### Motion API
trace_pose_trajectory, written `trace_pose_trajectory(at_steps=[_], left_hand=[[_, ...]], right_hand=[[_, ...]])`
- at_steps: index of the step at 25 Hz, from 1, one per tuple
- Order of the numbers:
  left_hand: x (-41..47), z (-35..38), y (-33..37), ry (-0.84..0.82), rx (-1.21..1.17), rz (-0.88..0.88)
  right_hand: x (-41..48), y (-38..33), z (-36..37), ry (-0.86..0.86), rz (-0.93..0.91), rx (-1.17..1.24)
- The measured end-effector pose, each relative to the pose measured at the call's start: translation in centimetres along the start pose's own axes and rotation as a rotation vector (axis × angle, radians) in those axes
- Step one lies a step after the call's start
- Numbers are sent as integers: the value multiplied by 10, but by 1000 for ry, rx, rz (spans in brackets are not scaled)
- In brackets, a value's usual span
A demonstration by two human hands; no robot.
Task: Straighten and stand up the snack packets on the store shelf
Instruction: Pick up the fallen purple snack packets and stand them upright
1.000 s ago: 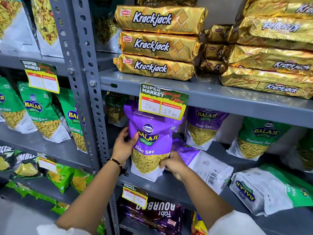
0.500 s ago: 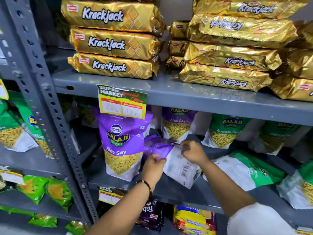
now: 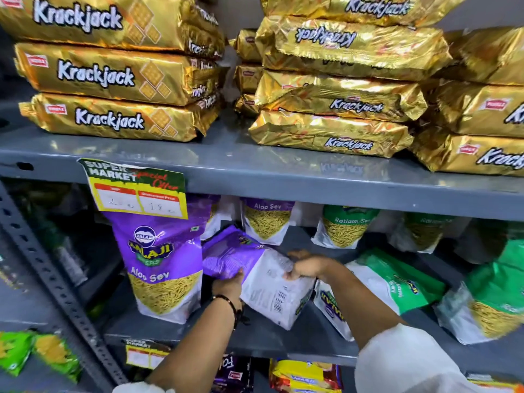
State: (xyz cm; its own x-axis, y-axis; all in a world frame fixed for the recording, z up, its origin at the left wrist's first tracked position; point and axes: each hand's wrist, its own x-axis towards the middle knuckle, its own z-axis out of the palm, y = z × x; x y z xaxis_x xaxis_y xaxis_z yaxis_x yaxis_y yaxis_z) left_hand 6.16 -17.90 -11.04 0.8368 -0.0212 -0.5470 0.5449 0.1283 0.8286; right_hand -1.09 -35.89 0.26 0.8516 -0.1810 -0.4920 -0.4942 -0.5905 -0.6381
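A purple Aloo Sev packet point(image 3: 161, 268) stands upright at the front left of the grey middle shelf point(image 3: 215, 333). Right of it a second purple packet point(image 3: 246, 268) lies tilted with its white back showing. My left hand point(image 3: 228, 287) grips its lower left edge and my right hand point(image 3: 304, 266) grips its right side. A green Ratlami Sev packet point(image 3: 394, 282) lies flat just right of my right arm. Another green packet point(image 3: 493, 296) leans at the far right. Upright purple point(image 3: 266, 219) and green point(image 3: 344, 228) packets stand at the back.
Gold Krackjack biscuit packs point(image 3: 113, 78) are stacked on the shelf above point(image 3: 283, 171). A price tag point(image 3: 136, 188) hangs from that shelf's front edge over the standing purple packet. A perforated grey upright post point(image 3: 48, 273) is at the left. More packets fill the shelves below.
Both hands left the upright purple packet and moved right onto the lying purple packet, which is now lifted and tilted. The view has shifted to the right and closer.
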Motion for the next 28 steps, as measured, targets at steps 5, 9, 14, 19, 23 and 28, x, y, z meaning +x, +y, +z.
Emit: trace_pose_trajectory(at_steps=[5, 9, 14, 19, 23, 28], left_hand=[[-42, 2, 19, -27, -65, 195], [-87, -12, 35, -146, -101, 319], [-115, -24, 48, -323, -21, 490], [-105, -11, 70, -454, 52, 562], [-88, -4, 69, -461, 139, 599], [-90, -7, 64, -456, 183, 624]], right_hand=[[-5, 10, 7, 13, -58, 85], [-31, 23, 27, 72, -153, 289], [-78, 33, 57, 201, -306, 472], [-65, 31, 80, 605, -338, 472], [-58, 31, 89, 710, -301, 487], [-70, 34, 110, 794, -366, 483]])
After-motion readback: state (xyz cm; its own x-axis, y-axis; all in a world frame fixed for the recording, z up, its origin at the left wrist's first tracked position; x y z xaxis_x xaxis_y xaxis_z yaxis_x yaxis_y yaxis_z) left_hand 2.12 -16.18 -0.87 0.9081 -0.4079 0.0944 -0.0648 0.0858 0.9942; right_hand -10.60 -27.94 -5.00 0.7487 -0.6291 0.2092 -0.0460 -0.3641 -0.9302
